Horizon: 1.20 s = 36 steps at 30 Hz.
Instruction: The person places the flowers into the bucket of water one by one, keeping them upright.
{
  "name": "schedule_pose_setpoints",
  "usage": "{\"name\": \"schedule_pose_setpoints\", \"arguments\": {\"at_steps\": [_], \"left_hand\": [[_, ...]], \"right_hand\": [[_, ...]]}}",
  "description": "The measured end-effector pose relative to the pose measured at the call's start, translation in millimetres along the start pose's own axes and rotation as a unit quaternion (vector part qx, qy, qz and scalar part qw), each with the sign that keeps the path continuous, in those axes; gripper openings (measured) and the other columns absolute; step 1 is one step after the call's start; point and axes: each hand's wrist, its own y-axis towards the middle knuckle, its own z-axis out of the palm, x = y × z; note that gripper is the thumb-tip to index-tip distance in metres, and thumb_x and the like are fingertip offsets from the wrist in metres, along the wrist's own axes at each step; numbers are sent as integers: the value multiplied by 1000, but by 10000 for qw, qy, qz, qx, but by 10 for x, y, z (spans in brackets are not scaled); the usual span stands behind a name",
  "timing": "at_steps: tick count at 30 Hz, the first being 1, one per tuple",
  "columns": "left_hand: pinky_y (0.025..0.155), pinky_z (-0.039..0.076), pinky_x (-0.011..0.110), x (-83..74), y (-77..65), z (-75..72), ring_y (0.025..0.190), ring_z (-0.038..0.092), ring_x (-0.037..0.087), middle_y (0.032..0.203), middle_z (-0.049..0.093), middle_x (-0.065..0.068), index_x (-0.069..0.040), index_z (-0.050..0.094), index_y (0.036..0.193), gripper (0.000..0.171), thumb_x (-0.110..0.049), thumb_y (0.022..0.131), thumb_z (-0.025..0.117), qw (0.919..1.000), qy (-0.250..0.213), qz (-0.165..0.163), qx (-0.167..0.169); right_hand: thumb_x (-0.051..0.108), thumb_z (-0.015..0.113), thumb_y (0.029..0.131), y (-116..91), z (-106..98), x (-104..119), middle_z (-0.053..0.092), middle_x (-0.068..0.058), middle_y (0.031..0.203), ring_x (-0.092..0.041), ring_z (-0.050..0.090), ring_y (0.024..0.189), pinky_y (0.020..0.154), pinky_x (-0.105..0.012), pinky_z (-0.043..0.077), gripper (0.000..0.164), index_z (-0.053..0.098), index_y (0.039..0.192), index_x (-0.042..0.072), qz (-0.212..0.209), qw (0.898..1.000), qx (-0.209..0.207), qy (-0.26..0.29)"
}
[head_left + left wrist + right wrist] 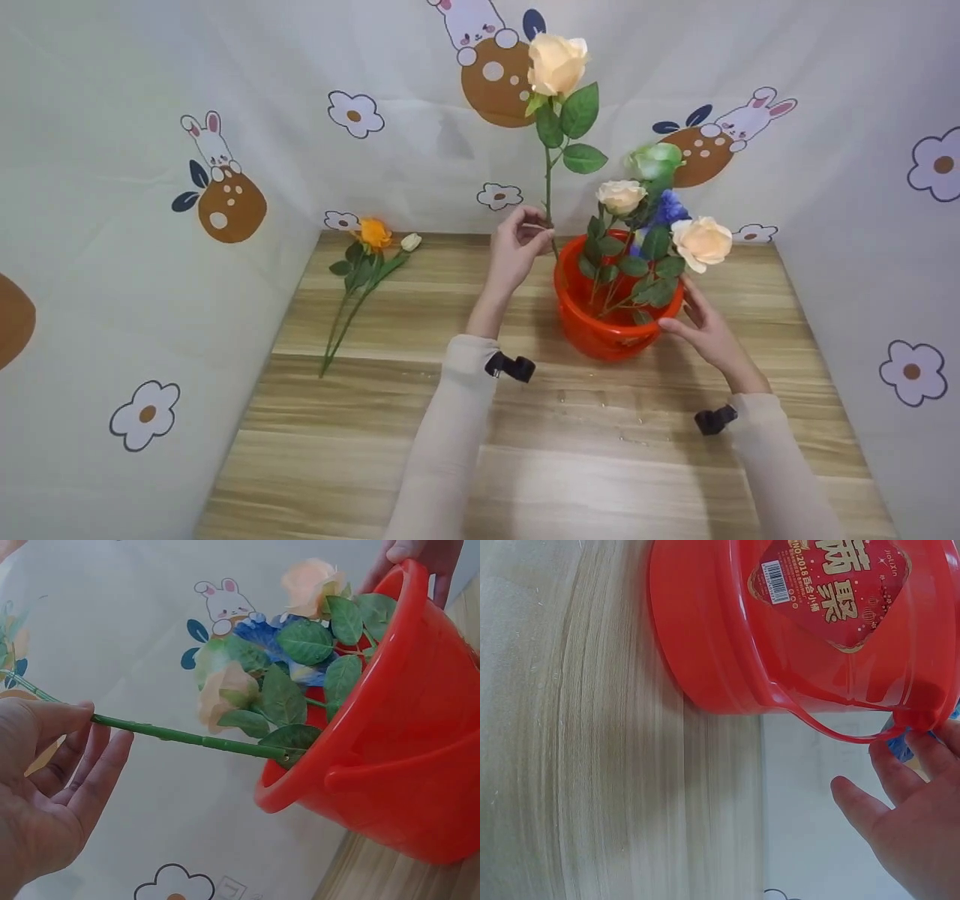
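Observation:
My left hand (517,244) pinches the green stem of a tall cream rose (556,66) between thumb and fingers. In the left wrist view the stem (187,738) reaches towards the mouth of a red bucket (405,757). At the bucket's right side, my right hand (705,330) holds the rim, its thumb over the edge and fingers outside. The right wrist view has that hand (922,810) beside the handle joint. Inside the bucket stand two peach roses (702,244), a green flower (656,160) and a blue flower (670,208) with leaves.
An orange flower (374,234) and a white bud (411,241) lie on the wooden tabletop (315,450) at left. Printed fabric walls (420,157) enclose the back and sides. The bucket's thin red handle (832,731) hangs at its side.

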Motion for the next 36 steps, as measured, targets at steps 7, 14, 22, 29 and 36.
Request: {"name": "schedule_pose_setpoints", "arguments": {"at_steps": [7, 14, 22, 29, 36], "left_hand": [[72, 62, 28, 179, 13, 80, 85, 68, 17, 100, 67, 22, 8, 62, 113, 27, 8, 87, 68, 9994, 316, 111, -44], [79, 60, 26, 330, -8, 134, 91, 70, 24, 103, 69, 21, 4, 64, 114, 29, 8, 85, 68, 9968, 796, 49, -76], [88, 56, 22, 448, -24, 193, 94, 70, 19, 101, 72, 13, 1, 60, 116, 34, 11, 84, 68, 9891, 1446, 275, 63], [98, 53, 29, 516, -40, 243, 107, 67, 32, 110, 69, 20, 3, 52, 122, 41, 16, 85, 62, 9904, 1281, 312, 408], [95, 57, 36, 548, -55, 285, 105, 68, 32, 108, 71, 22, 5, 54, 123, 32, 4, 92, 63, 9930, 1074, 308, 371]], "right_hand": [[3, 67, 93, 17, 13, -24, 18, -19, 166, -41, 18, 151, 122, -51, 19, 84, 17, 159, 6, -72, 9999, -20, -120], [4, 67, 93, 12, 15, -22, 19, -19, 165, -42, 19, 151, 123, -32, 25, 83, 17, 159, 6, -76, 9998, -50, -151], [2, 67, 92, 5, 22, -20, 19, -20, 165, -42, 19, 151, 122, -26, 26, 82, 19, 158, 4, -123, 9998, -109, -92], [-1, 66, 92, -7, 25, -20, 17, -22, 165, -43, 18, 151, 121, -21, 26, 81, 18, 158, 1, -132, 9998, -142, -24], [-2, 66, 92, -4, 18, -19, 16, -21, 166, -42, 15, 152, 124, -31, 23, 83, 17, 158, 2, -75, 9999, -99, 93]]}}
